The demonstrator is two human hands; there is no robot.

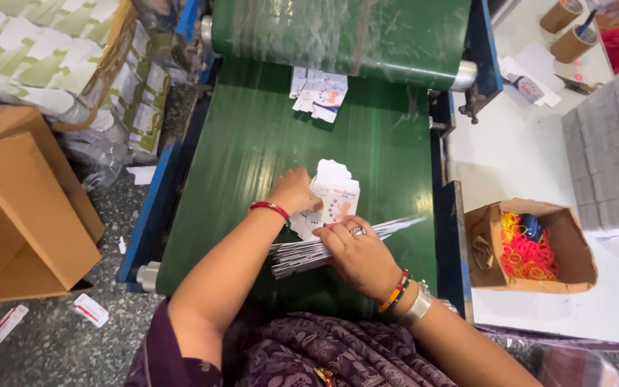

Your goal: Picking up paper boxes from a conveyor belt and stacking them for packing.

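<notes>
The flat cartons stand on the green belt, left hand clasping them, right hand pressing the gathered stack, while apparently more cartons wait farther up the belt.

Purple patterned garment, red bangle, silver cuff

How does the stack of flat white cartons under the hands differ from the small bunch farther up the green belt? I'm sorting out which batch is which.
The stack of flat white printed cartons is thick, squared up on edge and held by the left hand and right hand; the small bunch of white printed cartons is a few pieces, lying loose and fanned, untouched beneath the roller. Both lie on the green conveyor belt and look like the same kind of carton.
</notes>
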